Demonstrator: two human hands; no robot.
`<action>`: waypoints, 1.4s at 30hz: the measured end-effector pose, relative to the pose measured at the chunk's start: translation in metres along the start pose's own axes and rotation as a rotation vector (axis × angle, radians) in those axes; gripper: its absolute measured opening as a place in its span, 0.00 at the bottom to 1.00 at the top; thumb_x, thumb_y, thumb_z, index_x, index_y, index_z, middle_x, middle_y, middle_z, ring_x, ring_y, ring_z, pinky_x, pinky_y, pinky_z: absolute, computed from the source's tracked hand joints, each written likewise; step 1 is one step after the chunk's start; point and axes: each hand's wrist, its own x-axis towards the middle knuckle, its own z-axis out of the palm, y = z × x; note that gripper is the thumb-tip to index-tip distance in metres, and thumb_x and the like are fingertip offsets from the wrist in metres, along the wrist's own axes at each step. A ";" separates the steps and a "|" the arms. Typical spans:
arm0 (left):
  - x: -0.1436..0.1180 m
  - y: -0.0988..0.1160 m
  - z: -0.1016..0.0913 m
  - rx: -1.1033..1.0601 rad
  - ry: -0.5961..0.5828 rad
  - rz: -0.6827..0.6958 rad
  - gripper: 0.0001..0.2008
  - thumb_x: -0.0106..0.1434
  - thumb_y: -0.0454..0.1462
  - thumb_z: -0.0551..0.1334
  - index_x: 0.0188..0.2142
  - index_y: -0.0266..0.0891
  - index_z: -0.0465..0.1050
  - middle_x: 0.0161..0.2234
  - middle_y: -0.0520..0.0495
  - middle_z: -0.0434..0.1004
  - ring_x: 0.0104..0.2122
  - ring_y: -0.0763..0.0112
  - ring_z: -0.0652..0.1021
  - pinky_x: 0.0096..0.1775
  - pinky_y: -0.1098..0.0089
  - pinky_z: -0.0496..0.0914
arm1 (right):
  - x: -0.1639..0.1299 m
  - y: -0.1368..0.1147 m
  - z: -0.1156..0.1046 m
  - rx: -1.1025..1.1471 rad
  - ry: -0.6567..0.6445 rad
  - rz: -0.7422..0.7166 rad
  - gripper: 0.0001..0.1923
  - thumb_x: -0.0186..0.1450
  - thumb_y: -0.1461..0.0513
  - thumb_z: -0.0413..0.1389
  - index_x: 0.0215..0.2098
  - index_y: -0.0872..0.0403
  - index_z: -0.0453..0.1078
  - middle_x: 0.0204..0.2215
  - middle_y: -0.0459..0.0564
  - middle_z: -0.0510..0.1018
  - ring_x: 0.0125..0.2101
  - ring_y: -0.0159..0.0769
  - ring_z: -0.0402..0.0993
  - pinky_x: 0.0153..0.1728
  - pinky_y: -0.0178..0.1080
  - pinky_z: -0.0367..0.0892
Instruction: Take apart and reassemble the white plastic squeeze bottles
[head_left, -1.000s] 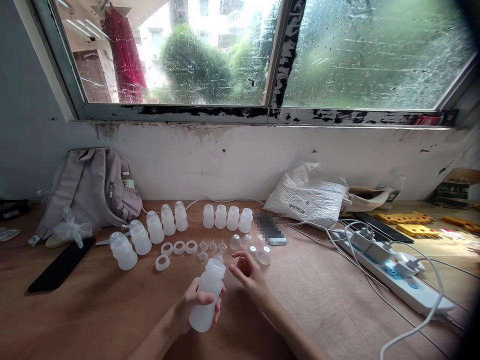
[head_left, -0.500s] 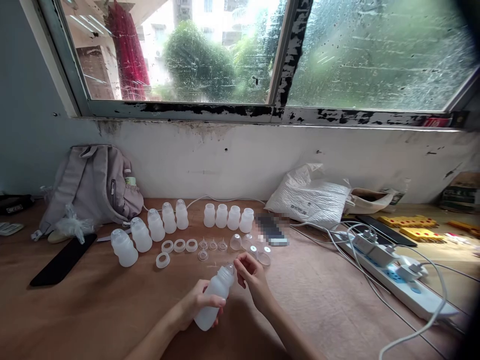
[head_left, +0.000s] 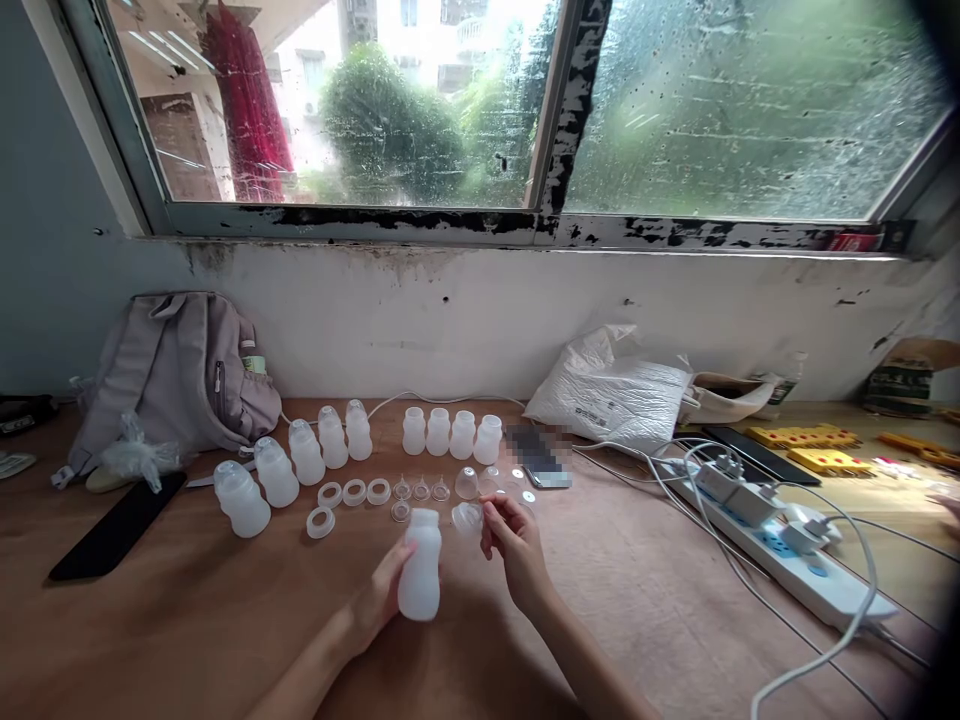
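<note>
Left hand [head_left: 379, 600] has its grip closed round a translucent white bottle [head_left: 420, 565], upright, base on or just above the wooden surface [head_left: 187, 620]; neck open, no top on it. Right hand [head_left: 514, 545] just beside it, fingers pinching a clear dome cap [head_left: 466, 517] near the bottle's mouth, not touching the bottle.

Behind the hands: loose screw rings [head_left: 352, 493], small clear teats [head_left: 421, 490] and more dome caps [head_left: 469, 483] in a rough row. Further back, capped bottles [head_left: 300, 455] run diagonally left; four uncapped ones [head_left: 450, 435] stand side by side. Grey backpack [head_left: 176, 375] against the wall, far left. White power strip [head_left: 780, 545] with plugs, well apart on the right.
</note>
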 end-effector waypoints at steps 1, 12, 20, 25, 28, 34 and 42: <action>0.002 0.000 -0.002 0.020 0.056 0.072 0.21 0.60 0.47 0.50 0.48 0.38 0.59 0.42 0.43 0.69 0.40 0.66 0.72 0.39 0.68 0.67 | 0.000 0.000 -0.001 -0.014 0.007 -0.012 0.12 0.55 0.54 0.56 0.31 0.54 0.65 0.16 0.38 0.60 0.13 0.23 0.55 0.13 0.28 0.52; 0.019 -0.015 -0.030 0.860 0.385 0.458 0.32 0.55 0.40 0.58 0.56 0.45 0.44 0.47 0.44 0.66 0.44 0.64 0.71 0.46 0.62 0.65 | -0.006 0.006 0.005 -0.229 -0.120 -0.096 0.12 0.58 0.54 0.52 0.30 0.54 0.64 0.22 0.43 0.64 0.16 0.23 0.56 0.14 0.29 0.53; 0.008 0.008 -0.028 1.405 0.492 0.844 0.19 0.56 0.40 0.58 0.47 0.46 0.60 0.47 0.44 0.62 0.48 0.61 0.66 0.48 0.58 0.62 | -0.004 0.014 0.002 -0.294 -0.129 -0.113 0.13 0.59 0.53 0.50 0.30 0.54 0.63 0.20 0.42 0.63 0.15 0.24 0.56 0.13 0.28 0.53; 0.010 0.041 -0.036 1.590 0.486 0.885 0.10 0.55 0.42 0.60 0.36 0.42 0.66 0.41 0.46 0.66 0.40 0.64 0.70 0.42 0.64 0.65 | -0.003 0.016 0.001 -0.312 -0.120 -0.120 0.13 0.59 0.52 0.50 0.31 0.55 0.63 0.20 0.42 0.63 0.15 0.24 0.56 0.13 0.29 0.54; 0.022 0.073 -0.044 1.713 0.542 0.882 0.13 0.54 0.45 0.60 0.36 0.42 0.67 0.40 0.46 0.68 0.41 0.62 0.70 0.42 0.62 0.64 | -0.003 0.017 0.001 -0.328 -0.119 -0.128 0.13 0.59 0.52 0.50 0.30 0.55 0.63 0.19 0.42 0.63 0.15 0.25 0.56 0.13 0.29 0.53; 0.067 0.118 -0.052 1.916 0.591 0.561 0.16 0.54 0.45 0.60 0.40 0.41 0.65 0.44 0.46 0.68 0.39 0.62 0.72 0.39 0.64 0.64 | -0.005 0.019 0.003 -0.506 -0.110 -0.223 0.12 0.60 0.55 0.49 0.29 0.55 0.65 0.21 0.45 0.68 0.18 0.28 0.61 0.19 0.31 0.58; 0.115 0.108 -0.060 1.878 0.694 0.301 0.14 0.58 0.41 0.57 0.44 0.40 0.62 0.44 0.43 0.65 0.37 0.63 0.74 0.33 0.69 0.66 | -0.006 0.030 0.002 -0.939 -0.136 -0.328 0.08 0.59 0.58 0.47 0.31 0.54 0.64 0.21 0.45 0.69 0.22 0.31 0.64 0.23 0.32 0.57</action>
